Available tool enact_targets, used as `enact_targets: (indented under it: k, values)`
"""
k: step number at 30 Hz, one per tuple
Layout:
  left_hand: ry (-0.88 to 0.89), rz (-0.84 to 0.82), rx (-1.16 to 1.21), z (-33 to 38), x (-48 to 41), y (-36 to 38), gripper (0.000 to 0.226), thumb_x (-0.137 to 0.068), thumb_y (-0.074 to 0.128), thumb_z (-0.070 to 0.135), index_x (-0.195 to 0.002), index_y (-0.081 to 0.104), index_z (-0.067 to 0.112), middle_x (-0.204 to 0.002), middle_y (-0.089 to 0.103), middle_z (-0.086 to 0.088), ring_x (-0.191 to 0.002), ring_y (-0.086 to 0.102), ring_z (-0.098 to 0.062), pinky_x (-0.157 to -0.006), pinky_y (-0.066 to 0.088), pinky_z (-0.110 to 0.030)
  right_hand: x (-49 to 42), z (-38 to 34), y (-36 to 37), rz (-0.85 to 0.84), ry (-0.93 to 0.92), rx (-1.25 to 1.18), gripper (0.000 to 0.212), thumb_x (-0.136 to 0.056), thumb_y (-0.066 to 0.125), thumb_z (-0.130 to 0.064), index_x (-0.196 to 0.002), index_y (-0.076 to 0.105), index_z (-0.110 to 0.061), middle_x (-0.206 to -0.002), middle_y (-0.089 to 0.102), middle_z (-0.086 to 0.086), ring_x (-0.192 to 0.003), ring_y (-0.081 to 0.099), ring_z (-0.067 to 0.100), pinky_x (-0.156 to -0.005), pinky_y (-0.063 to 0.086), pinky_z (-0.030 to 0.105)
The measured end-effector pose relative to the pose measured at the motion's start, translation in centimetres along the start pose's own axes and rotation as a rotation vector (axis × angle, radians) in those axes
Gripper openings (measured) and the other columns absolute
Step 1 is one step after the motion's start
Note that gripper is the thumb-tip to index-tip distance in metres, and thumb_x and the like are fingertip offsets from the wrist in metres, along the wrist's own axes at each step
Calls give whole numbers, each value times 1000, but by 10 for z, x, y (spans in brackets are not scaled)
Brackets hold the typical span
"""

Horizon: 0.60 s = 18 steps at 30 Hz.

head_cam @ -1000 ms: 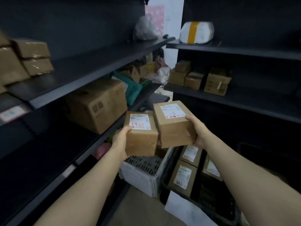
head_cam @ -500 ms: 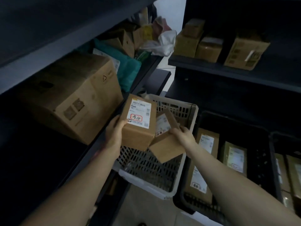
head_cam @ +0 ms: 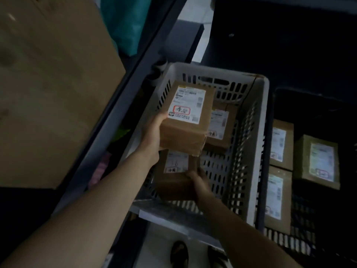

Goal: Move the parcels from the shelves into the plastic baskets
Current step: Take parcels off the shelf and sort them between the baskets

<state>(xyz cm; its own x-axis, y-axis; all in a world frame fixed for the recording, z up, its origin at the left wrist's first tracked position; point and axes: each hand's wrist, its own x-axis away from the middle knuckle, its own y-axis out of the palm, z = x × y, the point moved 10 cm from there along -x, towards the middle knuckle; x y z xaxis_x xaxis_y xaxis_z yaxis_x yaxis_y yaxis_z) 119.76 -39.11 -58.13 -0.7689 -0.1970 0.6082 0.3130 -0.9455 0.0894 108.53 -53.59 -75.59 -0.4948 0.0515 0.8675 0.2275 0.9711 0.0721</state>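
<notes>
My left hand [head_cam: 152,132] grips a brown parcel [head_cam: 187,120] with a white label marked in red, held above the white plastic basket [head_cam: 249,144]. Lower in the same basket, my right hand [head_cam: 199,180] holds a second brown parcel [head_cam: 173,176] close to the basket floor. A third labelled parcel [head_cam: 218,128] lies inside the basket behind them, partly hidden by the upper parcel.
A black basket [head_cam: 301,246] on the right holds several labelled parcels [head_cam: 316,163]. A large cardboard box [head_cam: 54,89] and a teal package [head_cam: 123,24] sit on the dark shelf [head_cam: 119,105] to the left. My shoe [head_cam: 179,254] shows on the pale floor below.
Both hands have dropped from shelf height into the white basket. The right hand's parcel has gone lowest, near the basket floor, and the view has tilted downward.
</notes>
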Motion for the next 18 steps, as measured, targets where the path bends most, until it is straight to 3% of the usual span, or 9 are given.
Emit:
enact_targets:
  k: [3, 5, 7, 9, 11, 13, 15, 18]
  values:
    - [-18, -6, 17, -17, -18, -6, 14, -88, 57, 39, -94, 64, 28, -97, 68, -4, -91, 65, -22, -83, 53, -44, -13, 15, 16, -84, -20, -57, 91, -52, 83, -41, -135, 45, -36, -130, 59, 5, -111, 60, 32, -96, 50, 51]
    - [-11, -9, -7, -24, -27, -10, 24, -87, 57, 40, -105, 64, 26, -102, 69, -6, -94, 65, -24, -83, 53, -45, -15, 4, 30, -155, -40, -35, 71, -73, 79, -20, -134, 45, -30, -127, 60, 4, -113, 60, 33, -95, 51, 50]
    - [-5, -8, -30, -30, -34, -16, 34, -87, 57, 42, -115, 62, 25, -106, 69, -6, -96, 65, -24, -83, 53, -44, -24, -6, 41, -199, -56, 12, 47, -90, 62, -2, -129, 48, -25, -122, 61, 5, -115, 59, 35, -94, 51, 50]
    - [-9, -6, -29, -36, -38, -22, 37, -87, 56, 44, -119, 60, 26, -108, 68, -6, -97, 65, -23, -82, 54, -44, -35, -12, 40, -161, -68, 73, 42, -96, 49, 3, -131, 51, -20, -127, 60, 9, -116, 57, 37, -97, 49, 53]
    - [-16, 7, -21, -40, -37, -28, 38, -87, 57, 44, -121, 60, 27, -109, 67, -5, -98, 64, -24, -83, 54, -43, -37, -21, 37, -120, -97, 145, 38, -99, 43, 1, -132, 51, -15, -122, 61, 8, -106, 59, 33, -93, 51, 46]
    - [-23, 30, -25, -41, -32, -32, 39, -86, 58, 44, -122, 59, 27, -109, 67, -6, -99, 63, -24, -80, 54, -42, -30, -33, 28, -52, -129, 283, 29, -102, 42, -9, -130, 50, -12, -104, 59, 5, -88, 56, 26, -75, 49, 35]
    - [-45, 39, -18, -41, -22, -31, 39, -86, 59, 43, -121, 59, 27, -109, 66, -7, -98, 63, -24, -76, 54, -39, -20, -49, 12, 53, -174, 391, 30, -102, 41, -18, -128, 53, -9, -100, 60, 6, -83, 54, 26, -72, 44, 34]
    - [-59, 16, -6, -36, -5, -18, 37, -85, 59, 42, -119, 60, 26, -108, 67, -7, -96, 63, -23, -70, 52, -35, 7, -79, -13, 156, -263, 237, 29, -102, 40, -24, -118, 61, -10, -94, 65, 10, -83, 58, 25, -75, 46, 37]
